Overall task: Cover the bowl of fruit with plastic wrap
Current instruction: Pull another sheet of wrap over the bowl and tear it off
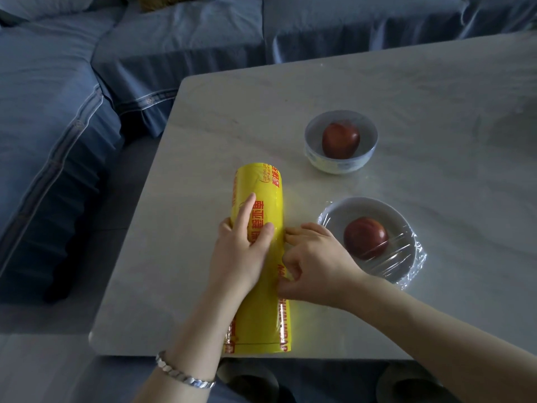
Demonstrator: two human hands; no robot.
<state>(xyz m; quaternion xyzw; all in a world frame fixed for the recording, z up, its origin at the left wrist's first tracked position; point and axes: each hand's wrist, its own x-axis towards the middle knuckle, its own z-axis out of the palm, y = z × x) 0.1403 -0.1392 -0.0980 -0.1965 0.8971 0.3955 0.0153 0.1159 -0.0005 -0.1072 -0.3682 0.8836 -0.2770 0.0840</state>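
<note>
My left hand lies flat on the yellow roll, fingers straight, pressing it to the table. My right hand has its fingers curled and pinches the film at the roll's right side. The roll lies lengthways, pointing away from me, near the table's front-left corner.

To do this well, I judge I should pin the roll, find the whole free edge and draw it out evenly, so it neither bunches nor clings to itself.

Just right of my right hand, a near bowl holding an apple is already under crinkled film. A far bowl with a second apple stands beyond it. Whether that one is covered, I cannot tell.

The table is pale marble. A blue sofa wraps round behind and to the left.
</note>
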